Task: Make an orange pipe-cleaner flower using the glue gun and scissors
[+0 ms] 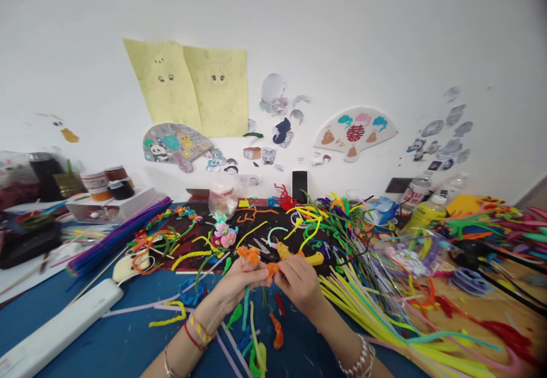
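My left hand (235, 287) and my right hand (299, 283) are close together above the blue table, fingers pinched. A curled orange pipe cleaner piece (248, 255) sits at my left fingertips, and a short orange end (272, 270) shows in my right fingers. I cannot tell if these are joined. Just past my right hand lie a yellow-orange fuzzy piece (282, 251) and a yellow one (314, 259). Small scissors (261, 246) rest on the dark mat (256, 218) beyond my hands. Below my wrists lie loose pieces, including an orange one (277, 331).
Long yellow pipe cleaners (376, 315) fan out to my right, with a purple bundle (119, 235) to my left. A white power strip (55, 332) lies at front left. A glass jar (223, 197) and an upright phone (299, 187) stand at the back, against a decorated wall.
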`<act>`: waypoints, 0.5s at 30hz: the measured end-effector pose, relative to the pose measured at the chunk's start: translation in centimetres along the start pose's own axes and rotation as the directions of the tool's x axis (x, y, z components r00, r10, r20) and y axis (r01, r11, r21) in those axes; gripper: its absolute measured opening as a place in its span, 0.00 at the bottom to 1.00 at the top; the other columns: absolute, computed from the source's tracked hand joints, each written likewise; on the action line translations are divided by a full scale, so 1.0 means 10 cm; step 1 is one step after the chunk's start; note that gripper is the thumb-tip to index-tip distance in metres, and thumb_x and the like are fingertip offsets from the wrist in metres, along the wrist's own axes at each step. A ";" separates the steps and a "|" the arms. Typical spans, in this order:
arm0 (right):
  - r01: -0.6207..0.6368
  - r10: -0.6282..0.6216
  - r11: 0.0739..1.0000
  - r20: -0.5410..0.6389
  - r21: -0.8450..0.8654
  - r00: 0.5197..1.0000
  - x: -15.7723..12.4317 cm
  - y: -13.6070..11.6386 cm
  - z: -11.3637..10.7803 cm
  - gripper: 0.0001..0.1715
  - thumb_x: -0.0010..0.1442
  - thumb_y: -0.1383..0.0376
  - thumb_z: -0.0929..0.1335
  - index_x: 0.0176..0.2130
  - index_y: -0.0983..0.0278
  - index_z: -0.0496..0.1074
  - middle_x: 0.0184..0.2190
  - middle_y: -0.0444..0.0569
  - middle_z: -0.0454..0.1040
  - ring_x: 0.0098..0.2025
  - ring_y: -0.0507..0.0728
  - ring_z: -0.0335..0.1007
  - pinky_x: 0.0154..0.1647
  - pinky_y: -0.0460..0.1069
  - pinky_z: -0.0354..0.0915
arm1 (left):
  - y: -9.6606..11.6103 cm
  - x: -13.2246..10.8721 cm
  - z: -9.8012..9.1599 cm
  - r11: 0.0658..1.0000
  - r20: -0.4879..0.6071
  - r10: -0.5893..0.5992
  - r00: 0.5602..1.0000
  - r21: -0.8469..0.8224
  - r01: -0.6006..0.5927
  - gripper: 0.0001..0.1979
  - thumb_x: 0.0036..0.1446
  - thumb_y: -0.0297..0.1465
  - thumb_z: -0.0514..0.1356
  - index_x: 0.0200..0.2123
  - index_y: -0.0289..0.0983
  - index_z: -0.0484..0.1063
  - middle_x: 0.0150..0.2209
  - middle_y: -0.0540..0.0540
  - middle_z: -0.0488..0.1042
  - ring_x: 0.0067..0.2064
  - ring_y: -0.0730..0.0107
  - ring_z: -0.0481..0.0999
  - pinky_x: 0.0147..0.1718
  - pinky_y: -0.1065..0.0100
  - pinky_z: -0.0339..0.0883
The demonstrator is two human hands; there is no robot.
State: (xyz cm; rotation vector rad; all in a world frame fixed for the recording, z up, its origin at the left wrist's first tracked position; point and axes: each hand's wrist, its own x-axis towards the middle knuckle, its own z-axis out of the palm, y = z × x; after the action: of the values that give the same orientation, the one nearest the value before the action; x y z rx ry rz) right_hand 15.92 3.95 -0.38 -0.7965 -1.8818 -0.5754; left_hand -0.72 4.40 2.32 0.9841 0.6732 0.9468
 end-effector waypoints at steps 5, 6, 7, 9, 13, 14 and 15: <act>-0.060 0.053 0.995 0.074 0.082 0.996 -0.01 0.02 0.00 0.04 0.57 0.70 0.63 0.30 0.65 0.66 0.21 0.46 0.65 0.26 0.54 0.60 0.27 0.49 0.61 | 0.00 -0.02 0.00 0.997 0.023 -0.003 1.000 0.074 0.002 0.06 0.45 0.27 0.66 0.24 0.30 0.72 0.23 0.46 0.74 0.28 0.73 0.73 0.30 0.74 0.66; -0.042 0.031 0.994 0.112 0.097 0.993 0.01 0.04 -0.01 0.05 0.57 0.70 0.62 0.30 0.65 0.66 0.22 0.47 0.66 0.27 0.54 0.60 0.27 0.49 0.61 | -0.01 -0.03 0.00 0.997 0.022 0.000 1.000 0.081 -0.002 0.06 0.45 0.27 0.66 0.24 0.30 0.73 0.24 0.46 0.74 0.28 0.73 0.73 0.31 0.74 0.66; -0.023 0.007 0.994 0.148 0.107 0.989 0.02 0.06 -0.03 0.05 0.58 0.69 0.62 0.30 0.65 0.66 0.23 0.47 0.66 0.27 0.54 0.61 0.28 0.49 0.61 | -0.02 -0.03 -0.01 0.996 0.021 0.005 1.000 0.086 -0.007 0.06 0.45 0.27 0.66 0.25 0.30 0.73 0.24 0.46 0.75 0.28 0.73 0.73 0.31 0.74 0.66; 0.008 -0.028 0.995 0.202 0.102 0.979 0.05 0.10 -0.06 0.07 0.58 0.69 0.61 0.30 0.65 0.67 0.24 0.48 0.67 0.28 0.55 0.60 0.29 0.49 0.61 | -0.03 -0.03 -0.02 0.996 0.027 0.010 1.000 0.093 -0.012 0.05 0.46 0.27 0.66 0.26 0.30 0.74 0.24 0.46 0.75 0.28 0.73 0.73 0.31 0.74 0.65; 0.088 -0.096 0.995 0.250 0.042 0.964 0.08 0.16 -0.10 0.08 0.57 0.68 0.61 0.28 0.65 0.68 0.23 0.48 0.67 0.30 0.56 0.61 0.31 0.50 0.60 | -0.06 -0.02 -0.02 0.996 0.058 0.008 0.998 0.093 -0.014 0.05 0.46 0.27 0.66 0.25 0.30 0.73 0.24 0.46 0.74 0.28 0.72 0.73 0.31 0.73 0.65; 0.109 -0.112 0.994 0.257 0.026 0.960 0.08 0.18 -0.10 0.09 0.56 0.68 0.61 0.27 0.65 0.68 0.23 0.48 0.67 0.30 0.56 0.61 0.31 0.50 0.60 | -0.06 -0.02 -0.02 0.996 0.061 0.008 0.998 0.093 -0.014 0.05 0.46 0.27 0.66 0.25 0.30 0.73 0.24 0.46 0.74 0.28 0.72 0.73 0.31 0.72 0.65; 0.124 -0.123 0.992 0.262 0.010 0.957 0.08 0.19 -0.10 0.09 0.56 0.68 0.62 0.26 0.65 0.67 0.22 0.48 0.66 0.30 0.56 0.61 0.31 0.50 0.59 | -0.06 -0.02 0.00 0.995 0.062 0.010 0.998 0.098 -0.016 0.05 0.46 0.27 0.66 0.25 0.30 0.73 0.24 0.45 0.74 0.28 0.71 0.73 0.31 0.72 0.65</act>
State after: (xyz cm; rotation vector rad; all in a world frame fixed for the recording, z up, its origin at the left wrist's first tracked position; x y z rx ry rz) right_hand 17.70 4.76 0.82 -0.7941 -2.1866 -0.5755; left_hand -0.63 4.07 1.78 1.1017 0.6673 0.8976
